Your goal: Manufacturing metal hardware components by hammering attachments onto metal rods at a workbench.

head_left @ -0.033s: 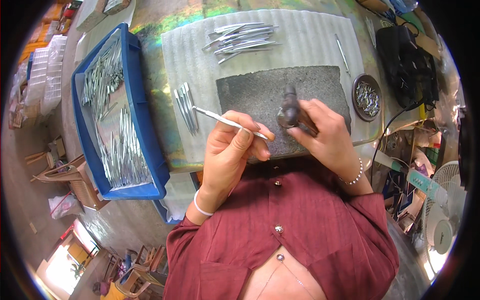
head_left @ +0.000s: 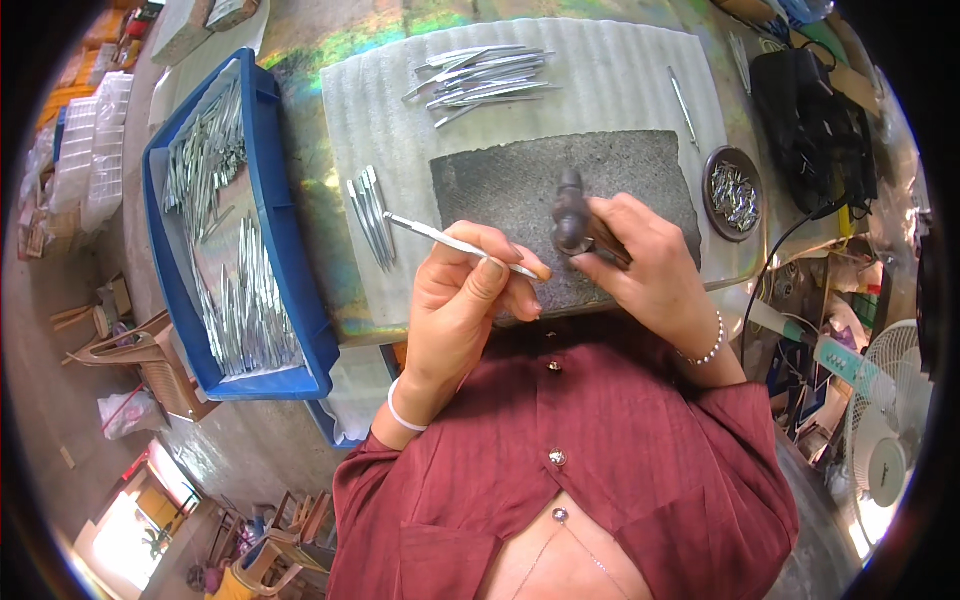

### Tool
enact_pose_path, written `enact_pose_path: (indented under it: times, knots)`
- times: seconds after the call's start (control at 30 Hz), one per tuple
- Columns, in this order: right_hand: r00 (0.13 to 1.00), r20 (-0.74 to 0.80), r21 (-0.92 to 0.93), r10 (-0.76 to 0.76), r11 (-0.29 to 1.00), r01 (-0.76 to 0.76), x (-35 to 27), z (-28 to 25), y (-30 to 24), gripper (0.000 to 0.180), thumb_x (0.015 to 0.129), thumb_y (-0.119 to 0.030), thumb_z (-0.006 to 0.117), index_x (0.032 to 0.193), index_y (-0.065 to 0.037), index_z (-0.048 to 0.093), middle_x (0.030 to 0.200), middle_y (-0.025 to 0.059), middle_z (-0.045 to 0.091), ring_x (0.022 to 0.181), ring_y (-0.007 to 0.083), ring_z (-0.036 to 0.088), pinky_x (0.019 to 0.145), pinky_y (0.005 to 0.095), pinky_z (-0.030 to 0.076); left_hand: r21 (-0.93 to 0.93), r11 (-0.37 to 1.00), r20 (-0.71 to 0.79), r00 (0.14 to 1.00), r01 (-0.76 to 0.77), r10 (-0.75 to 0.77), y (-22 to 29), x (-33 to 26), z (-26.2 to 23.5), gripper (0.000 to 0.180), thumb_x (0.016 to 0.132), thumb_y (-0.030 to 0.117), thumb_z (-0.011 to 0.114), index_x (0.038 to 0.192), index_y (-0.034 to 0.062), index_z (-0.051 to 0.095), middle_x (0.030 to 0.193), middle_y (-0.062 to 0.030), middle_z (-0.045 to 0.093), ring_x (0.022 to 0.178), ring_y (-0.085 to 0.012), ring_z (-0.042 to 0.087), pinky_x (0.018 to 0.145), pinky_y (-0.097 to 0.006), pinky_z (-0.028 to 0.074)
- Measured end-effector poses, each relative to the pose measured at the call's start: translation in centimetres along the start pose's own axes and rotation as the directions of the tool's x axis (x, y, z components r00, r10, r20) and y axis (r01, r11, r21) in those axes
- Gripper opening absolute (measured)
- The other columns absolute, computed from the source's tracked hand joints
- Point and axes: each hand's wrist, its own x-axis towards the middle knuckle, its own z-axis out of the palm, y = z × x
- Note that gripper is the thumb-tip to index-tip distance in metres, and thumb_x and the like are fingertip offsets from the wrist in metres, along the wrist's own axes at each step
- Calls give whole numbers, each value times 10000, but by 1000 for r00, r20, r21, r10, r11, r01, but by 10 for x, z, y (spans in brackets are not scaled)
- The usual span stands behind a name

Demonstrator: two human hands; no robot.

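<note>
Nothing has shifted since before: left hand (head_left: 468, 290) pinches one slim metal tool (head_left: 455, 241), right hand (head_left: 640, 265) grips one dark wooden handle (head_left: 572, 212), fingers curled above the stone slab (head_left: 530, 180).

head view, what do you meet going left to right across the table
blue tray of metal pieces → small row of metal tools → left hand holding a thin metal tool → right hand on a dark wooden handle → round dish → black bag

Counts – one blue tray (head_left: 300, 290), one dark stone slab (head_left: 520, 190), one round dish (head_left: 712, 175), two hands – left (head_left: 470, 290), right (head_left: 640, 260).
</note>
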Motion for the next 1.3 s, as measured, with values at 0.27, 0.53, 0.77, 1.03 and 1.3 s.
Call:
enact_pose_path:
  times: [0.27,0.53,0.77,1.03,1.3]
  knots:
    - [1000,12,149,-6,989,4,-1,-8,9,370,753,-23,670,1098,2,539,900,140,589,793,285,609,705,348,485,520,840,43,987,-153,153,-9,15,10,80,919,6,510,987,10,552,907,-84,636,666,-71,552,625,-203,483]
    - [962,16,734,273,650,-196,-29,-10,19,351,921,-42,500,1264,-10,435,862,8,550,671,36,455,587,184,388,697,695,42,978,-176,206,-15,24,16,62,896,-17,535,918,-18,593,854,-50,606,649,-79,554,596,-206,467]
    - [978,-12,706,208,695,-139,-28,-6,26,322,907,-30,526,1226,-11,488,856,18,564,672,68,493,628,219,434,767,612,98,977,-194,188,-18,24,13,105,909,-29,502,979,-14,579,957,-85,592,760,-107,580,677,-211,494]
    - [985,4,510,174,847,-152,-29,-8,26,277,878,6,558,1148,40,506,836,13,555,742,78,554,679,209,448,788,562,145,963,-252,228,-20,25,12,107,904,-35,504,981,-21,578,966,-90,578,798,-123,579,684,-221,497]
    - [979,-43,484,201,861,-156,-28,-6,25,274,819,-8,589,1091,0,558,837,74,633,751,109,607,714,251,479,801,526,130,940,-286,314,-22,27,18,38,876,-28,557,892,-34,591,825,-86,599,665,-133,579,589,-239,478]
